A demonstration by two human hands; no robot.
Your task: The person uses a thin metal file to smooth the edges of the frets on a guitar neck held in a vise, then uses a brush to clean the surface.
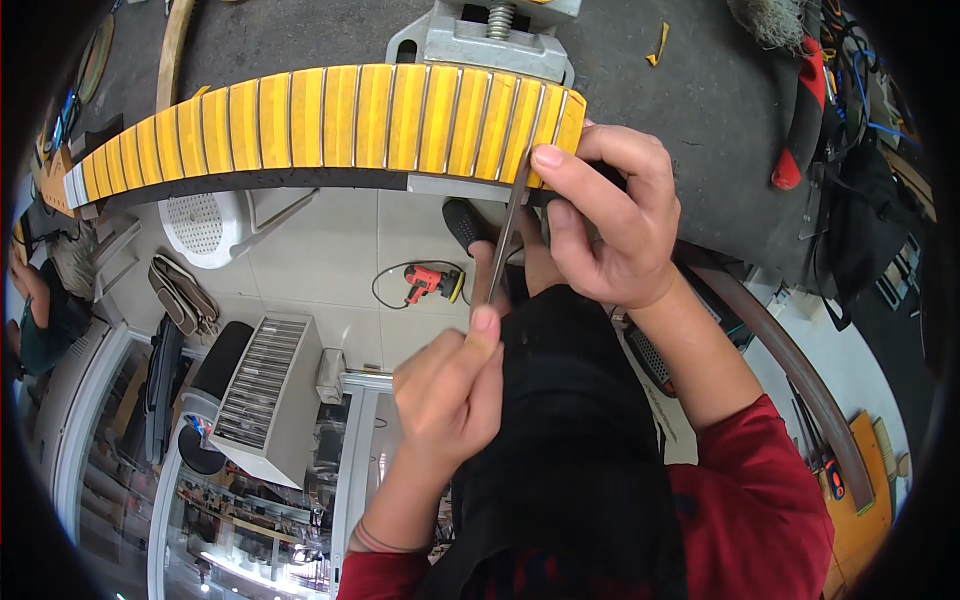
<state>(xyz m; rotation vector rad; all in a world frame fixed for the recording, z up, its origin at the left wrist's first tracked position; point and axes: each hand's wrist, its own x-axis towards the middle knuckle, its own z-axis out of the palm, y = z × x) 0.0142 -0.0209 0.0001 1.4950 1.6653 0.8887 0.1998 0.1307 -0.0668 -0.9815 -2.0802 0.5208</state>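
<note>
A fretted guitar neck (305, 118) lies across the bench edge, yellow masking tape covering the wood between its metal frets. Down from its right end slants a thin metal file (508, 235). The file's lower end is pinched in my left hand (450, 390), its fingers curled closed. My right hand (620, 220) is at the right end of the neck, with one fingertip pressed on the file's upper end against the taped face. Its other fingers are bent, some partly hidden behind the neck's edge.
A grey metal vise (490, 50) stands behind the neck on the dark bench (640, 100). Red-handled pliers (800, 120) and a yellow tape scrap (657, 45) lie there. Below are a red sander (428, 283) and a white stool (205, 225). Another person's arm (35, 290) shows far left.
</note>
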